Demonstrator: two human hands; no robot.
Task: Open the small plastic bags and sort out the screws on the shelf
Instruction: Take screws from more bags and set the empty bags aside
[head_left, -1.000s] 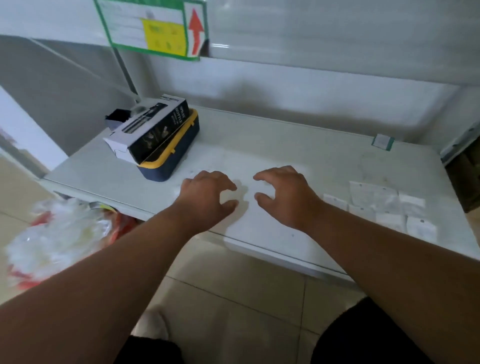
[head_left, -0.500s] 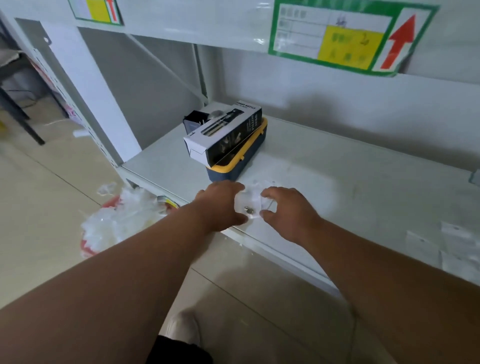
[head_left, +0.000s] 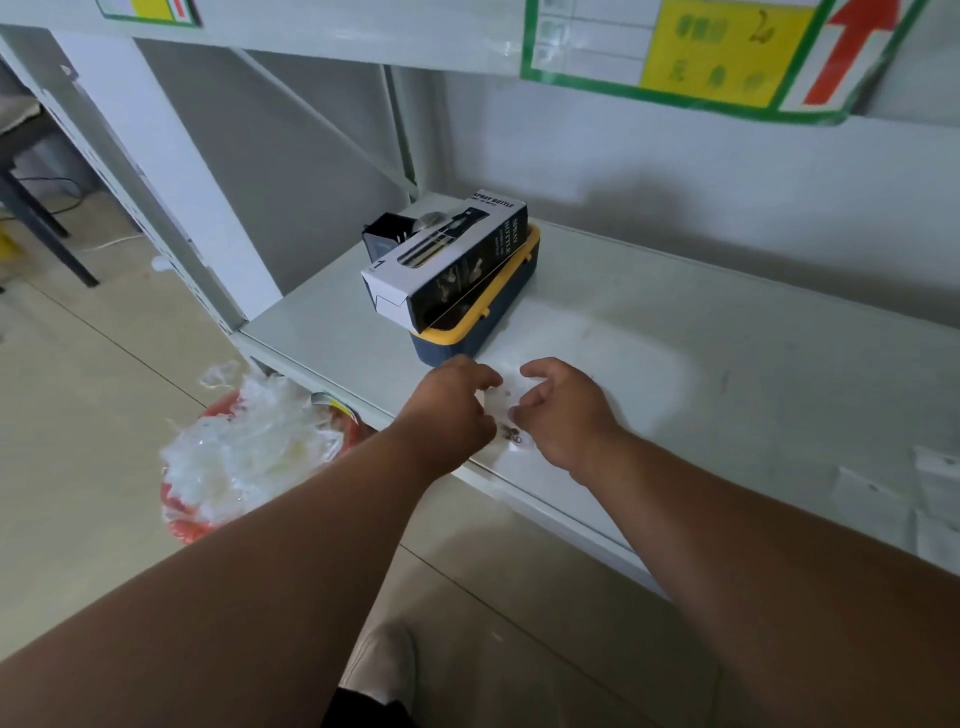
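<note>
A small clear plastic bag (head_left: 506, 402) is stretched between my two hands just above the front edge of the white shelf (head_left: 727, 374). My left hand (head_left: 449, 410) pinches its left side and my right hand (head_left: 563, 410) pinches its right side. A few small dark screws (head_left: 511, 432) show at the bag's lower end between my thumbs. Several more small bags (head_left: 883, 493) lie flat on the shelf at the far right.
A blue box with a yellow lid (head_left: 478, 317) stands behind my hands, with a spray bottle carton (head_left: 447, 260) lying across it and a small black container (head_left: 387, 236) behind. A red bin (head_left: 249, 457) heaped with empty plastic bags sits on the floor below left. An upper shelf hangs overhead.
My view has swung left and nearer the shelf. The hands went from flat on the shelf to holding a bag up between them, and the screws now sit at its lower end.
</note>
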